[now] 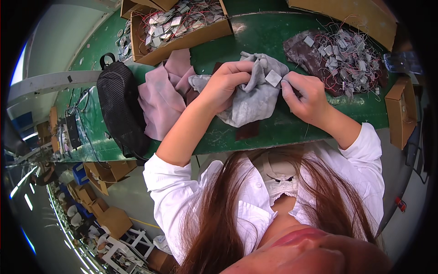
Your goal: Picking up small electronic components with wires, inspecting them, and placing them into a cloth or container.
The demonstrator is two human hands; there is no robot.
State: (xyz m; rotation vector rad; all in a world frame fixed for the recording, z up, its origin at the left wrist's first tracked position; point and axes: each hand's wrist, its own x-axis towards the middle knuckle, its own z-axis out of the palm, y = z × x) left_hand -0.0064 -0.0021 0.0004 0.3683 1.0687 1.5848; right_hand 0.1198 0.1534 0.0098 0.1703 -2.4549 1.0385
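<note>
Hands work mid-bench: left hand [226, 82] grips grey cloth [248, 98], right hand [305, 93] pinches square chip [273, 78]; heap of wired chips [349, 57] left at the right edge

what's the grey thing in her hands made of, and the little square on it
Grey cloth: soft woven or knit fabric, matte, judging by its limp folds. Small square: a flat, stiff, pale grey plate, possibly ceramic or plastic; the material is unclear.
</note>
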